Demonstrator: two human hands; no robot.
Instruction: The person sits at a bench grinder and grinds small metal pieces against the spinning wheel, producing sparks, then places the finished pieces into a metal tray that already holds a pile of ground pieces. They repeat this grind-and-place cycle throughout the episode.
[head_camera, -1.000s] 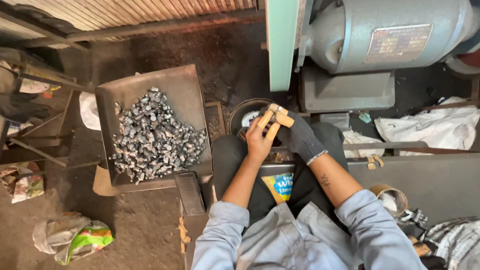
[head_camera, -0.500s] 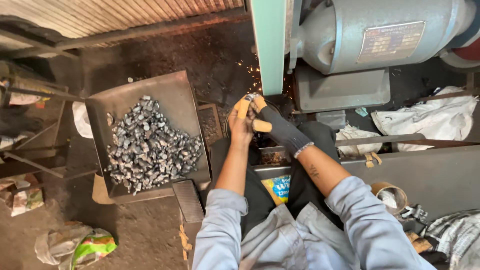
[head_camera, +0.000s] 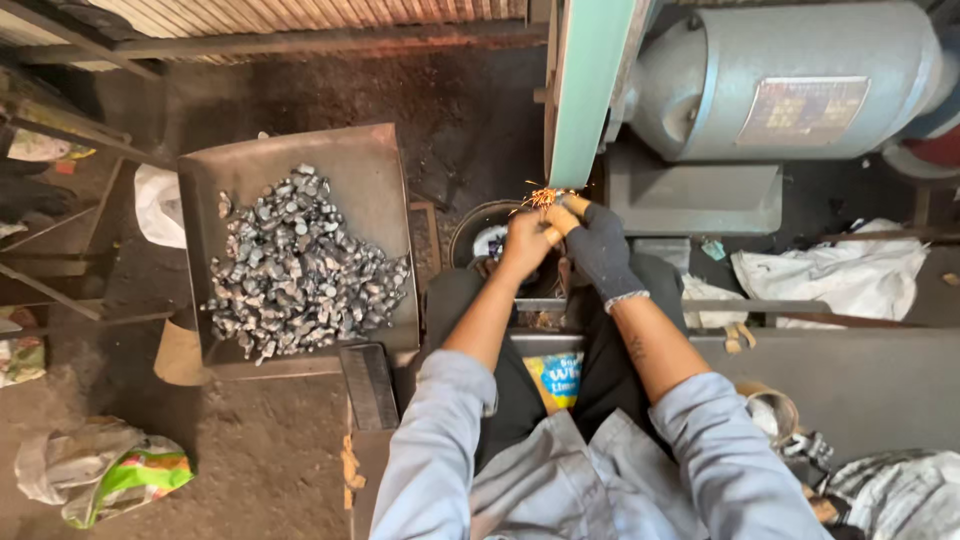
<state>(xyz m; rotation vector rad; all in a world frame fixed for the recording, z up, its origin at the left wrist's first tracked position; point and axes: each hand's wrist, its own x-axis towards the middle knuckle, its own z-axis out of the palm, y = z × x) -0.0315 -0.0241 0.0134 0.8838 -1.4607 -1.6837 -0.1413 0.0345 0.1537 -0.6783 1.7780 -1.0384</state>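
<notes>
With both the bare left hand and gloved right hand pinching a small metal piece, fingers clamped on it, press lightly against the green belt, knuckles clear of sparks.

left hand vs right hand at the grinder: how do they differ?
The left hand is bare; the right hand wears a dark knitted glove with a pale cuff. The left hand sits nearer the metal tray of small grey metal pieces; the right hand sits nearer the grey motor housing. Both meet at the green grinding belt, where orange sparks fly.
</notes>
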